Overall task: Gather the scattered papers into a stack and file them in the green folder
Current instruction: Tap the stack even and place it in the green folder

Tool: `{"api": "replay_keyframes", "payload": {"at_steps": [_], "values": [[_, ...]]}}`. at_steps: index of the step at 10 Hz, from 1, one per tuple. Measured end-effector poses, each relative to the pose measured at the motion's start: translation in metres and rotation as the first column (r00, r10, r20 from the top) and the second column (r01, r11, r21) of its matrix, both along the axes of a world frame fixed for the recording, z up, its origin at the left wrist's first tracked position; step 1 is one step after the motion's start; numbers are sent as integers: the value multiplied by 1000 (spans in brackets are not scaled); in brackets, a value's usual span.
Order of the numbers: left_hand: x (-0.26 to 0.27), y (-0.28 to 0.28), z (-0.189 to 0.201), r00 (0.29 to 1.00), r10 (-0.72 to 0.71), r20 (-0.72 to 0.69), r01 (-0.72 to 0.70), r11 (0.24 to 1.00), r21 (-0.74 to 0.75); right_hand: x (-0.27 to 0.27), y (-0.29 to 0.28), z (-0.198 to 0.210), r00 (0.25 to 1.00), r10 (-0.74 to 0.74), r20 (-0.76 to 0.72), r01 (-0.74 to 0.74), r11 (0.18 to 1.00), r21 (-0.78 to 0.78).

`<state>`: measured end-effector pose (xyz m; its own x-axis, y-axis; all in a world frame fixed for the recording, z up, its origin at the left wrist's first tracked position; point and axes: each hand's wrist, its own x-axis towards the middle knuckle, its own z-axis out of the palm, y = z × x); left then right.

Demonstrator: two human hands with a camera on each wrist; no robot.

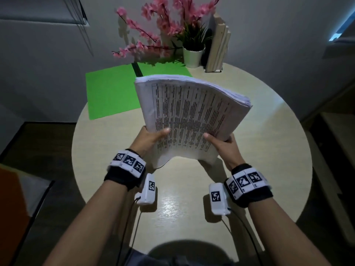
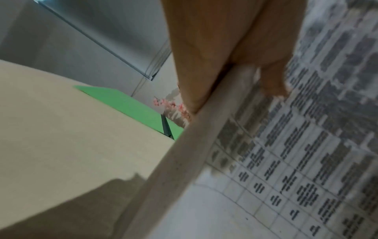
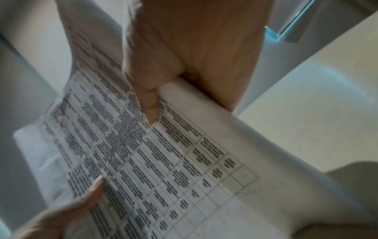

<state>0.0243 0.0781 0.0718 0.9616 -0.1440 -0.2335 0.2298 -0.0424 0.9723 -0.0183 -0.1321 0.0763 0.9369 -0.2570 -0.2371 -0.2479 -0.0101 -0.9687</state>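
A thick stack of printed papers [image 1: 190, 116] is held tilted above the round table [image 1: 259, 131], its top sheet a table of text. My left hand [image 1: 151, 139] grips its near left edge, thumb on top and fingers underneath. On the near right edge, my right hand [image 1: 222, 144] grips it the same way. The green folder [image 1: 111, 93] lies open and flat at the table's far left, partly behind the stack. In the left wrist view the stack's [image 2: 286, 161] side edge runs diagonally past my left hand [image 2: 235, 64], with the folder [image 2: 131, 105] beyond. The right wrist view shows my right hand [image 3: 169, 77] pinching the stack [image 3: 163, 161].
A white pot [image 1: 193, 55] with a green plant and pink blossom branches [image 1: 153, 25] stands at the table's far edge. Upright books in a holder [image 1: 217, 45] stand to its right. Cables run from both wrist units over the table's near edge.
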Motion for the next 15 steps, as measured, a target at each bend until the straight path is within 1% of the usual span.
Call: {"api": "replay_keyframes", "payload": {"at_steps": [1, 2, 3, 4, 5, 6, 7, 8, 9, 10, 11, 12, 13, 14, 15], "values": [[17, -7, 3, 993, 118, 19, -119, 988, 103, 15, 0, -4, 999, -5, -42, 6, 1000, 4], [47, -9, 23, 982, 170, 77, -173, 984, 43, 32, 2, 7, 996, 86, 23, -81, 981, -174], [92, -7, 37, 978, 177, 112, -178, 984, -2, 61, 3, 24, 991, 76, 112, -33, 936, -350], [139, -6, 47, 994, 80, 80, -82, 996, 21, 103, 0, 43, 976, 4, 219, 82, 920, -384], [184, -8, 51, 993, 121, -1, -121, 991, -59, 141, -3, 60, 968, -18, 252, 137, 874, -467], [223, -6, 30, 990, 140, -30, -131, 971, 200, 176, -4, 64, 957, -78, 280, 208, 857, -471], [251, 3, -21, 989, 23, -145, 77, 758, 647, 204, -5, 54, 941, -163, 297, 280, 869, -409], [259, 2, -62, 964, 48, -262, 181, 603, 777, 221, 1, 38, 939, -209, 274, 301, 884, -357], [266, -5, -82, 958, 208, -197, 47, 563, 825, 231, 9, 24, 950, -204, 237, 277, 899, -338], [273, -6, -86, 955, 238, -176, 17, 551, 834, 234, 17, 16, 958, -192, 215, 256, 909, -328], [272, -6, -85, 947, 263, -187, 10, 557, 830, 232, 21, 16, 958, -192, 214, 253, 917, -308], [249, -2, -76, 935, 263, -239, 47, 574, 818, 220, 20, 20, 960, -195, 202, 248, 926, -286], [194, 6, -71, 952, 125, -281, 147, 615, 774, 195, 15, 21, 970, -193, 149, 227, 934, -274], [141, 9, -70, 930, -26, -366, 308, 596, 742, 161, 12, 8, 986, -164, 37, 167, 936, -311], [101, 11, -66, 883, -20, -469, 380, 619, 688, 125, 10, -16, 980, -168, -102, 126, 936, -328]]}}
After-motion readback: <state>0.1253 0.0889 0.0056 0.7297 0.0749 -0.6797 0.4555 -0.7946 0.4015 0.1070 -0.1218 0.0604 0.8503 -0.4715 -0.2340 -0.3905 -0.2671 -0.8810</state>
